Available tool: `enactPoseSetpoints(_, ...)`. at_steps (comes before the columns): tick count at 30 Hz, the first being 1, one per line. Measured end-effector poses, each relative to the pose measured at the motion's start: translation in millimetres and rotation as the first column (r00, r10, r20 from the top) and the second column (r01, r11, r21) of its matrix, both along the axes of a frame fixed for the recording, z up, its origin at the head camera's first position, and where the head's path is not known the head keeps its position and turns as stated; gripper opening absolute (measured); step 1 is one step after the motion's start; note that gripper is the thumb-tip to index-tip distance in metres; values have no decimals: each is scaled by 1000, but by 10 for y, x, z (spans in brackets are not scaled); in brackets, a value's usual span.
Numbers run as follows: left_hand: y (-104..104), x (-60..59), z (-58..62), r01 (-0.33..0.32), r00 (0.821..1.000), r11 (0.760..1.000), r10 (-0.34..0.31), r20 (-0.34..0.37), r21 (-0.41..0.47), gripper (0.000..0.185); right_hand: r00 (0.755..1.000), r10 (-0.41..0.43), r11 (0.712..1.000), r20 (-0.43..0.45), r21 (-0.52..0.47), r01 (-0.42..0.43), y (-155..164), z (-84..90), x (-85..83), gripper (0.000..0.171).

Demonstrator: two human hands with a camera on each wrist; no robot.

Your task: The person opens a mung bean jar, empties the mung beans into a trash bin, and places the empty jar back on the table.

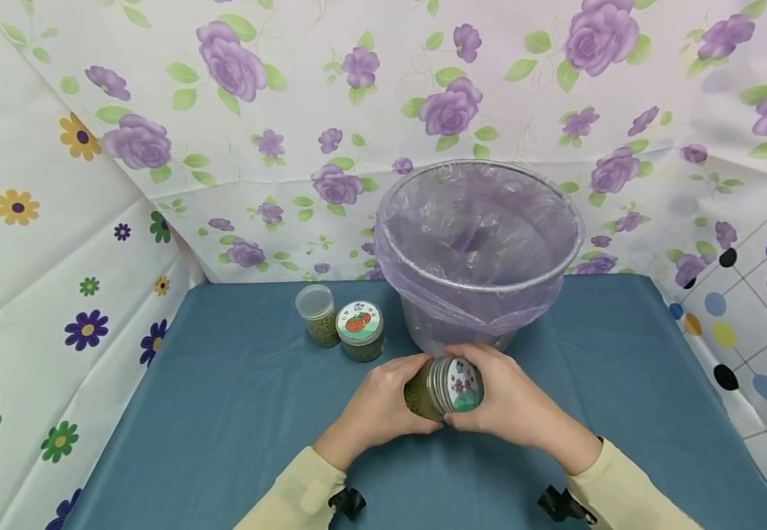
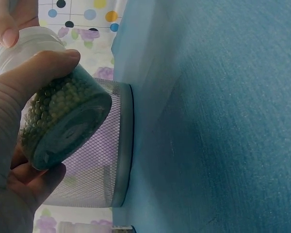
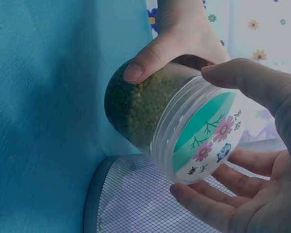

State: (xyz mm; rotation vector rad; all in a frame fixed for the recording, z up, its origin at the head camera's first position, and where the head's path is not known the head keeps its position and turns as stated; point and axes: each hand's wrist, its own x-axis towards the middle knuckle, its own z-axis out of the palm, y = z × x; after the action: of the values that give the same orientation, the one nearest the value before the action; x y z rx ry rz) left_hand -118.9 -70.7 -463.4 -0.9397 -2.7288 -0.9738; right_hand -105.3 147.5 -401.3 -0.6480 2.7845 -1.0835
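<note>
Jar of green beans, tilted on its side above the bench: left hand fingers wrapped round its body, right hand fingers curled about its flowered lid. Just beyond the fingers: mesh bin with purple liner. Left of the fingers: two smaller jars, upright.
</note>
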Motion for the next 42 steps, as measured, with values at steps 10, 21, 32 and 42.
enactPoseSetpoints(10,-46,-4,16,-33,999,999,33,39,-2,92,1000,-25,999,-9,-41,24,73,6,12,85)
enactPoseSetpoints(21,-95,-5,31,-68,997,997,67,45,25,91,991,-137,990,2,19,137,305,17,7,88)
enactPoseSetpoints(32,-130,-10,26,-64,996,996,60,68,54,90,968,-202,975,150,-57,213,775,-103,-99,90)
enactPoseSetpoints(42,-139,-10,8,-75,995,996,71,77,54,90,915,-342,928,212,-76,364,1338,-263,-362,95)
